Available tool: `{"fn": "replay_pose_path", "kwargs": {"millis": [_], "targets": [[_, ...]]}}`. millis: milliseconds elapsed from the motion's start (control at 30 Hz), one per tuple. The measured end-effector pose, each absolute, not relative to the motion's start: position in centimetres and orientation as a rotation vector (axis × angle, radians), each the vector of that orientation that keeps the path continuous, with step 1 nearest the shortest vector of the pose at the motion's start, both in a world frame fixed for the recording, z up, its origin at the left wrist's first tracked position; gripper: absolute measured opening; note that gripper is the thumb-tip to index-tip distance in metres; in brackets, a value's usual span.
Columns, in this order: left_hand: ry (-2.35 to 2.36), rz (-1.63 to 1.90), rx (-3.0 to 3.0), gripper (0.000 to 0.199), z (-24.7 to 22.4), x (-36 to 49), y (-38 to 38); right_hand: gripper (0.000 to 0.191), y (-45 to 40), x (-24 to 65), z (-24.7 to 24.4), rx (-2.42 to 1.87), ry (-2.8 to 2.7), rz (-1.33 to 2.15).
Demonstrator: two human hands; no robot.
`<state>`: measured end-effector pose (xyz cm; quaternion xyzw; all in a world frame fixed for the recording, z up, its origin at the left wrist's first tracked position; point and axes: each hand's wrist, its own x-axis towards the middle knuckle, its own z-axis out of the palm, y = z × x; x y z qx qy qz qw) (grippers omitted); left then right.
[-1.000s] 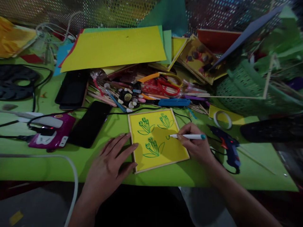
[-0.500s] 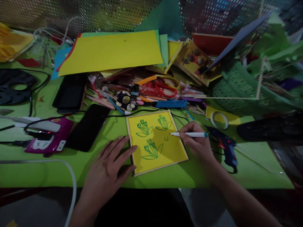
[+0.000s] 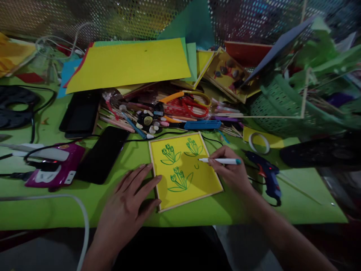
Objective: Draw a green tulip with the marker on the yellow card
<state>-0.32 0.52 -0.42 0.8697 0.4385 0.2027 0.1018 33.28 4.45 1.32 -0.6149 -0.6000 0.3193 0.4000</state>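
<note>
A square yellow panel (image 3: pixel 203 184) with a thin wooden frame lies flat near the table's front edge. Three green tulip drawings (image 3: pixel 180 180) are on it, and a small green U-shaped stroke (image 3: pixel 196 166) sits right of its middle. My left hand (image 3: pixel 131 197) rests with fingers spread, the fingertips on the panel's left edge. In my right hand (image 3: pixel 232 169) a white marker (image 3: pixel 222 161) with a teal end is pinched, its tip just above the U-shaped stroke. Whether the tip touches the surface I cannot tell.
Behind the panel lie a blue cutter (image 3: pixel 201 125), scissors (image 3: pixel 197 105) and many sticks. A glue gun (image 3: pixel 266 177) and a tape roll (image 3: pixel 258 143) are on the right, near a green basket (image 3: pixel 278 101). Phone (image 3: pixel 103 154) and purple power strip (image 3: pixel 56 165) lie left.
The whole view has shifted slightly, so things appear a little further left. The marker tip has stayed near the U-shaped stroke, which looks about the same. My left hand keeps its place on the panel.
</note>
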Motion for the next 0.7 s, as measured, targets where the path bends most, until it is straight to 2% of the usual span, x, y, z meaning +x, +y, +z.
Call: {"fn": "replay_pose_path", "kwargs": {"millis": [700], "targets": [[1.286, 0.599, 2.58, 0.047, -0.34, -0.27, 0.57, 0.013, 4.33, 33.08, 1.72, -1.601, -1.543, 0.851]]}}
